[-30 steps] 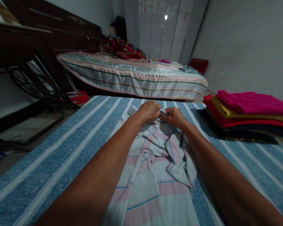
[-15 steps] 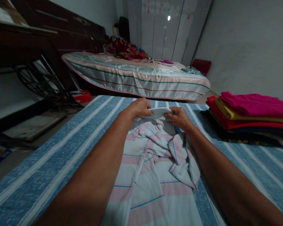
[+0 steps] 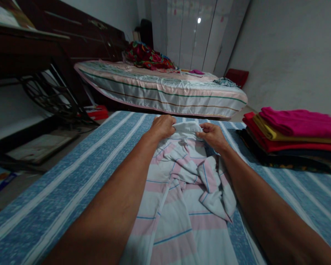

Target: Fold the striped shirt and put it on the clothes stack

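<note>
A white garment with pale pink bands and thin blue stripes lies lengthwise in front of me, wrinkled in its upper half and bunched at the right. Its plain white band is at the far end, between my hands. My left hand is closed on the left end of this band, fingers curled over it. At the right end, my right hand pinches the cloth between thumb and fingers. Whether the garment is a shirt or trousers I cannot tell.
Beneath lies a blue, white-striped sheet. A stack of folded cloths, magenta on top, sits at the right. Beyond the far edge stands another bed. A dark table with a metal wheel is on the left.
The white band has turned from a narrow raised edge to a broader, flatter face. My right hand has shifted slightly right, with its fingers further up. The stack has not moved.
</note>
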The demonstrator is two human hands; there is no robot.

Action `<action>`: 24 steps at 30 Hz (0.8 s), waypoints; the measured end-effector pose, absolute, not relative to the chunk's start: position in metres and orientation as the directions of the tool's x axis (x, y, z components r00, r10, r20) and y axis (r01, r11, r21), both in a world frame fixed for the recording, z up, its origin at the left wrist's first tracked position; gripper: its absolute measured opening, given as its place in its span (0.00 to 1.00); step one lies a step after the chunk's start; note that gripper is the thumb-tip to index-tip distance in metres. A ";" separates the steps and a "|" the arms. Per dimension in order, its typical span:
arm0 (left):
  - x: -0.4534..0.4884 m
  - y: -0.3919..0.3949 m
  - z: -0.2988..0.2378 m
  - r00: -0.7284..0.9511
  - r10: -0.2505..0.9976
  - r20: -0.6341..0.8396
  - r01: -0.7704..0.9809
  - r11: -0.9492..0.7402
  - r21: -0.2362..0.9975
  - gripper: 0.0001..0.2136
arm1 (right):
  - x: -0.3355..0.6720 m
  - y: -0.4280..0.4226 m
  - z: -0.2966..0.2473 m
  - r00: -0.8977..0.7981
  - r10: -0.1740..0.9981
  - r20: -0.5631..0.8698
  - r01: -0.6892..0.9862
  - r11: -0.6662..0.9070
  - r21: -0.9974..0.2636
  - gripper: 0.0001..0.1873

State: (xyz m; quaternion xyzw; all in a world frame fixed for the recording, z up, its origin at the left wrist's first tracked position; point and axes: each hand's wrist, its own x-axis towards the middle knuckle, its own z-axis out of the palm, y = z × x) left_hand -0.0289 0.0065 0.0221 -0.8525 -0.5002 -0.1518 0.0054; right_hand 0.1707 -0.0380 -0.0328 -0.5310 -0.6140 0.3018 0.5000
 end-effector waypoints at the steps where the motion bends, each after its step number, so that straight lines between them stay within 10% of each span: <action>1: -0.029 0.007 0.021 0.451 0.851 0.269 0.855 -0.498 0.142 0.06 | 0.171 -0.039 -0.032 0.071 0.960 0.272 0.327 0.236 -0.915 0.17; 11: -0.032 0.010 0.021 0.443 0.847 0.294 0.838 -0.507 0.200 0.10 | 0.167 -0.038 -0.033 0.089 0.954 0.285 0.094 0.277 -0.956 0.10; 24: -0.060 0.037 -0.001 0.139 0.975 0.175 0.807 -0.214 0.551 0.37 | 0.157 -0.040 -0.034 0.314 0.937 0.150 0.191 0.092 -0.977 0.14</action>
